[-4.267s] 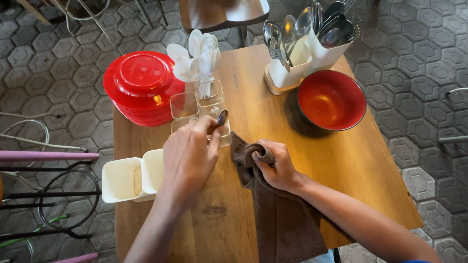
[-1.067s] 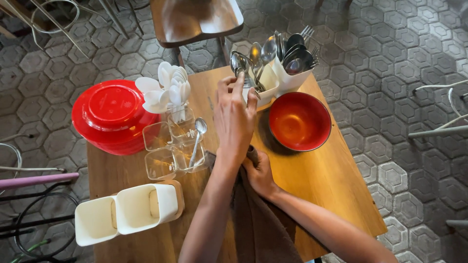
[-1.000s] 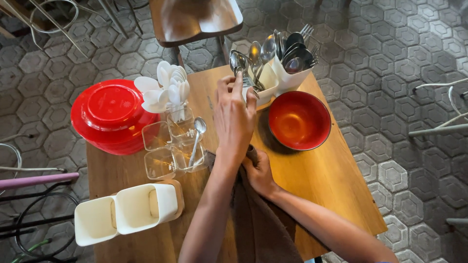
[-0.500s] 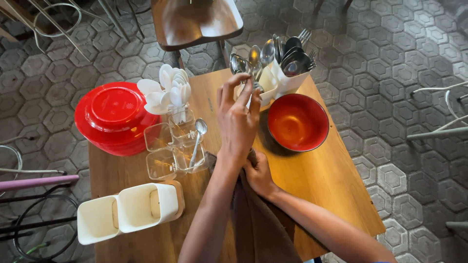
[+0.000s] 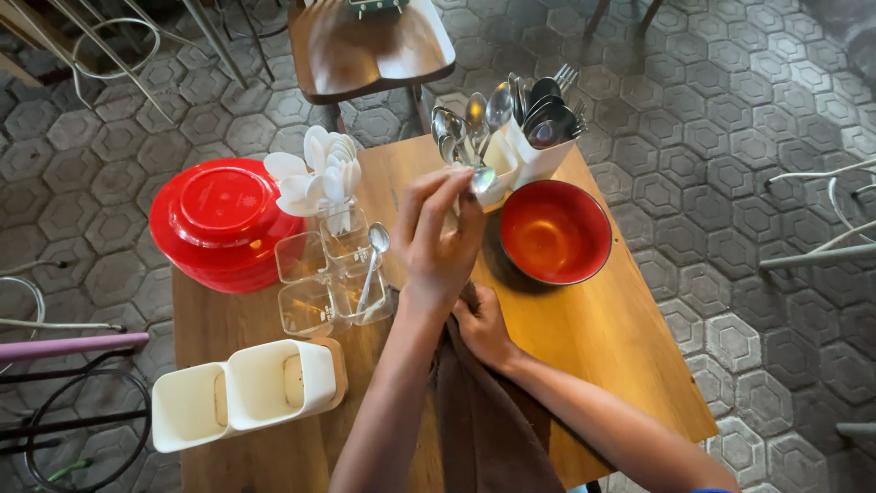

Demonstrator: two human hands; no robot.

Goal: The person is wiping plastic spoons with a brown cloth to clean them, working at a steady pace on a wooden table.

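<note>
My left hand (image 5: 436,239) reaches across the wooden table (image 5: 602,338) and pinches a metal spoon (image 5: 481,179) by its bowl end, just in front of the white cutlery holder (image 5: 525,157), which is full of spoons and forks. Closer to me, my right hand (image 5: 482,325) grips a bunched brown cloth (image 5: 488,415) that hangs over the near table edge. Left of my left hand stands a clear compartment organiser (image 5: 324,283). It holds one metal spoon (image 5: 375,258) and a bunch of white plastic spoons (image 5: 319,178).
A red bowl (image 5: 555,231) sits right of my left hand. A red lidded container (image 5: 222,219) stands at the table's left. A white two-compartment holder (image 5: 242,393) is at the near left corner. A wooden chair (image 5: 370,46) stands beyond the table on a tiled floor.
My left hand went from the clear organiser, where it left a spoon, to the white cutlery holder. It now holds a spoon from there. The right hand stayed on the cloth.
</note>
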